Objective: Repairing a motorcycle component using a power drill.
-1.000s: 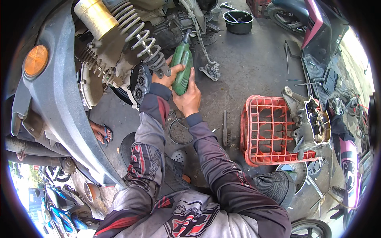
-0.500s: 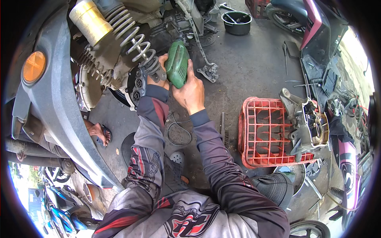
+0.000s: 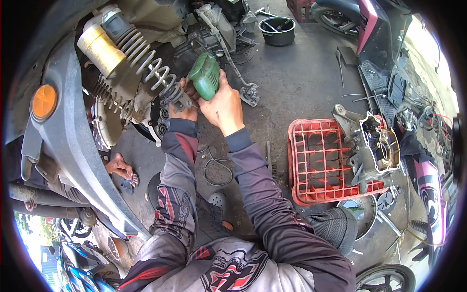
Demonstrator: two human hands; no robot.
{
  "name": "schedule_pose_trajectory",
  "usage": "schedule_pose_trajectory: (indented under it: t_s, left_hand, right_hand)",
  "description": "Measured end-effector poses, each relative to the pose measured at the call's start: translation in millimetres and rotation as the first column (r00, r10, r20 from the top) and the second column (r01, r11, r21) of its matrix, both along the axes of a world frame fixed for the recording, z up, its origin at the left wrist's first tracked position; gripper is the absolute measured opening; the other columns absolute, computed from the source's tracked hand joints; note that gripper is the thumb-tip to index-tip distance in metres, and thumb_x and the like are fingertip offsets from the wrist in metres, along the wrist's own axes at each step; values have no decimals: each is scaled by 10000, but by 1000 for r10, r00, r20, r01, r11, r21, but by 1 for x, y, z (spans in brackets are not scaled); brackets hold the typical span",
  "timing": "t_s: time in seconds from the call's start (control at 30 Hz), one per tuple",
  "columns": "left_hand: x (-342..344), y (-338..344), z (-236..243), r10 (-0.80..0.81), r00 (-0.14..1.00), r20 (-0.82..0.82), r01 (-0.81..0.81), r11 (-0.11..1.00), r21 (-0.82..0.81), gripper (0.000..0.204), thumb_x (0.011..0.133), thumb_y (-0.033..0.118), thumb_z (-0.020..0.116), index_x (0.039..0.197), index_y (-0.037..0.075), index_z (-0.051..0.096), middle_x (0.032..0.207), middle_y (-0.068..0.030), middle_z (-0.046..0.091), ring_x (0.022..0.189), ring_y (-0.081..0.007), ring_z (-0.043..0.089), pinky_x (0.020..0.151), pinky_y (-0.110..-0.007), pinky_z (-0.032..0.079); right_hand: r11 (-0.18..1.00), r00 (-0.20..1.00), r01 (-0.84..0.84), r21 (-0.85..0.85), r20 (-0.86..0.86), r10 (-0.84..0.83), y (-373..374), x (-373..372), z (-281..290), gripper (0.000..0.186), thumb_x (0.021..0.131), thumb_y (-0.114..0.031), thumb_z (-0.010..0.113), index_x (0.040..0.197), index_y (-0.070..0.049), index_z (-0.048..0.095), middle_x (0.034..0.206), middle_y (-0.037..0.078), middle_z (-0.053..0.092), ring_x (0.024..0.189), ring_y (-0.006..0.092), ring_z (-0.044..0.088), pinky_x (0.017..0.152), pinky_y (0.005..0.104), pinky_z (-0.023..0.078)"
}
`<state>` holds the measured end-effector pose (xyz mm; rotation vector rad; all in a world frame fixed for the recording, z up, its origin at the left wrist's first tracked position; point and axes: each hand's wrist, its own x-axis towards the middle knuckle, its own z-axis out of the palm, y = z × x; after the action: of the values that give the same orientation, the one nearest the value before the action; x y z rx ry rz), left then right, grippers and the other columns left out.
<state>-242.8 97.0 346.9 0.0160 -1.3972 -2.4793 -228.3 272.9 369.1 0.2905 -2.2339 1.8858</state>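
Note:
A green power drill [image 3: 204, 77] with a vented, rounded body is held out in front of me, its front end facing the motor scooter's underside. My right hand [image 3: 223, 109] is closed around its rear and right side. On the other side, my left hand [image 3: 188, 111] is partly hidden behind the lower end of the coil-spring shock absorber [image 3: 154, 70]; its fingers close against the drill's left side. What the drill's tip touches is hidden. Just left of my left hand is the scooter's engine casing [image 3: 154, 117].
To the right, a metal crankcase half [image 3: 377, 151] rests on a red plastic crate [image 3: 316, 160]. A black pot with tools [image 3: 277, 36] stands at the far side. A thin cable [image 3: 216, 173] curls across the floor. Another person's foot [image 3: 121, 168] shows at left beyond the grey body panel [image 3: 80, 131].
The drill and both hands have moved slightly left in the view, and the drill tilts more to the left. The surroundings have shifted a little as my head moved.

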Motion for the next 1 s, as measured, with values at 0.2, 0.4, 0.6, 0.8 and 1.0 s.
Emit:
schedule_pose_trajectory:
  t_s: [0.2,0.4,0.6,0.8,1.0]
  left_hand:
    - [-1,0,0,4,1000,-10,-3,996,87,215,974,266,684,1093,88,659,1176,-97,687,1092,-278,644,977,-443,531]
    - [15,3,6,-143,990,7,143,987,67,195,987,167,638,1135,50,689,1194,-110,720,1076,-259,684,985,-428,545]
    - [14,5,-1,-22,975,222,44,995,-94,339,959,152,690,1270,26,644,1218,-94,692,1095,-229,667,986,-393,538]
    - [21,25,9,-38,966,257,119,944,-308,525,923,143,741,1381,-43,562,1303,-111,641,1168,-196,621,1030,-327,496]
    - [19,40,14,-45,968,248,122,944,-308,566,906,156,764,1396,-36,554,1300,-106,637,1170,-201,620,1018,-334,506]
  right_hand:
    - [999,999,1,53,44,-3,3,-2,15,858,733,-217,726,1454,121,407,948,356,691,946,473,703,846,486,571]
    - [1000,999,23,0,-42,-23,-10,10,-31,874,743,-207,752,1479,89,384,916,345,689,901,490,695,797,505,574]
    - [996,994,-48,-80,-104,39,-24,29,-96,1065,685,-125,808,1586,-18,251,1129,280,698,1008,450,697,877,460,578]
    - [996,996,-44,-82,-83,37,-31,34,-103,1064,698,-127,798,1597,-42,234,1123,291,696,1017,456,694,884,462,576]
    - [990,998,11,-141,-57,-19,-35,26,-101,1003,723,-142,781,1581,-34,273,1115,290,698,1027,451,692,887,458,574]
